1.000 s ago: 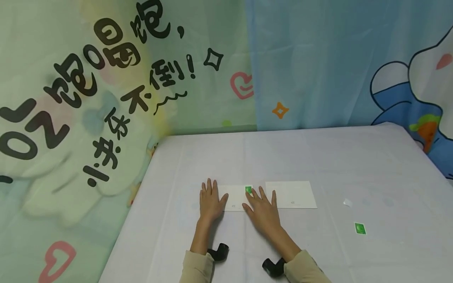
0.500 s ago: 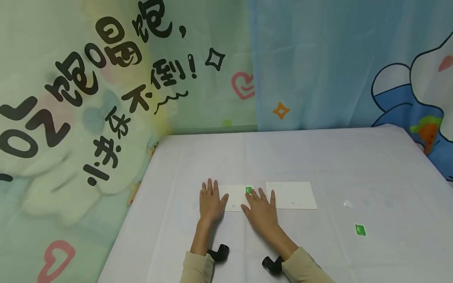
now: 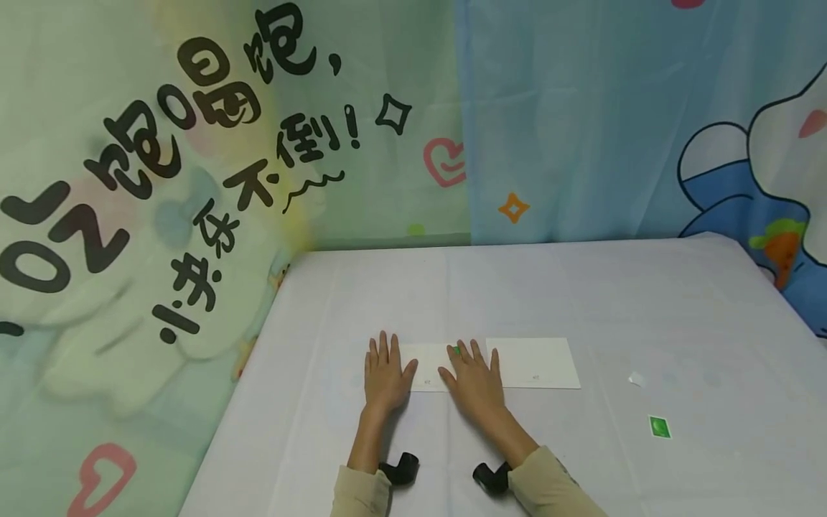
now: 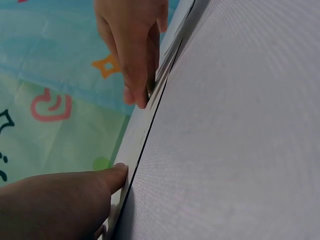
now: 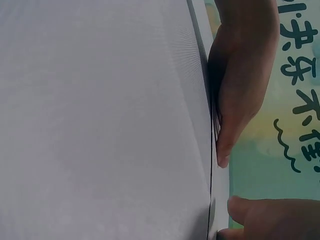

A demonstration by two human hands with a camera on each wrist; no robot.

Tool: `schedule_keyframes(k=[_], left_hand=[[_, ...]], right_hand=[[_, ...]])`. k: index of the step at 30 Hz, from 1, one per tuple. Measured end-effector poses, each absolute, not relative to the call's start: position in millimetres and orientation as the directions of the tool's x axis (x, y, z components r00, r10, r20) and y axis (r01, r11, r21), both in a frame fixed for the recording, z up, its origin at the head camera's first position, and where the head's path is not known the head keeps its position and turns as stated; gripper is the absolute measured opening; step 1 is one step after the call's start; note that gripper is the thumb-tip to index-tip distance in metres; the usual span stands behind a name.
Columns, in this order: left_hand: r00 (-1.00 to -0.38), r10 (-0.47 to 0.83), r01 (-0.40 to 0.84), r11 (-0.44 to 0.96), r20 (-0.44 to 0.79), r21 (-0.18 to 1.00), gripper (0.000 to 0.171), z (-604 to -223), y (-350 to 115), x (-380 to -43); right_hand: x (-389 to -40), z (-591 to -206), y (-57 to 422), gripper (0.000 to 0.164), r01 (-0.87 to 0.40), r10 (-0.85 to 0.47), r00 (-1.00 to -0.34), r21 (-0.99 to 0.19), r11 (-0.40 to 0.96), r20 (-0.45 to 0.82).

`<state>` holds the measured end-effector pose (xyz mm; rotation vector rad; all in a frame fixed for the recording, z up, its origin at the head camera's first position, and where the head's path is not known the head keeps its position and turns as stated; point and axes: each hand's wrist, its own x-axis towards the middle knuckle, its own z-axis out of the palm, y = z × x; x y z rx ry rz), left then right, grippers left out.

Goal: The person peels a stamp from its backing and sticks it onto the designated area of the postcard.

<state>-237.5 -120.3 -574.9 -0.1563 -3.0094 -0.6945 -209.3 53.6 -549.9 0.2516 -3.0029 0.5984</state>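
A green sticker (image 3: 456,350) peeks out between the fingertips of the right hand (image 3: 477,385), at the far edge of a white card (image 3: 428,368) whose long axis runs side to side, roughly along the table's far edge; the right hand is the nearer one, its fingers over the sticker. The left hand (image 3: 385,378) lies across the card's left end, and both hands are flat with straight, slightly spread fingers, pinching nothing that shows. The card is thin, smooth and matt. A second card (image 3: 541,363), also a plain rectangle, lies to its right, partly under the right hand's outer fingers. Toward the right edge of the cloth-covered table (image 3: 517,294) lie a small whitish scrap (image 3: 637,379) and a loose sticker (image 3: 660,427), green with a pale border
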Motion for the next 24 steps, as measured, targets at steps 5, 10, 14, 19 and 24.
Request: schedule_keyframes(k=[5, 10, 14, 19, 24], left_hand=[[-0.993, 0.090, 0.115, 0.890, 0.077, 0.441, 0.067, -573.4, -120.2, -235.3], [-0.993, 0.092, 0.114, 0.890, 0.073, 0.441, 0.067, -575.0, -120.6, -237.0], [-0.993, 0.091, 0.117, 0.891, 0.080, 0.438, 0.067, -573.4, -121.7, -238.8], [-0.993, 0.084, 0.110, 0.890, 0.078, 0.442, 0.067, -571.9, -121.3, -238.6], [-0.994, 0.085, 0.107, 0.883, 0.069, 0.457, 0.066, -572.4, -120.5, -236.5]], right_hand=[[-207.3, -551.0, 51.0, 0.055, -0.168, -0.152, -0.986, -0.324, 0.931, 0.075], [-205.9, -551.7, 51.1, 0.059, -0.192, -0.175, -0.981, -0.243, 0.951, 0.088], [-206.8, -549.9, 51.2, 0.061, -0.204, -0.187, -0.978, -0.200, 0.958, 0.096], [-207.2, -548.5, 51.2, 0.061, -0.201, -0.185, -0.978, -0.207, 0.958, 0.096], [-204.2, -549.1, 51.4, 0.060, -0.186, -0.173, -0.982, -0.225, 0.956, 0.079]])
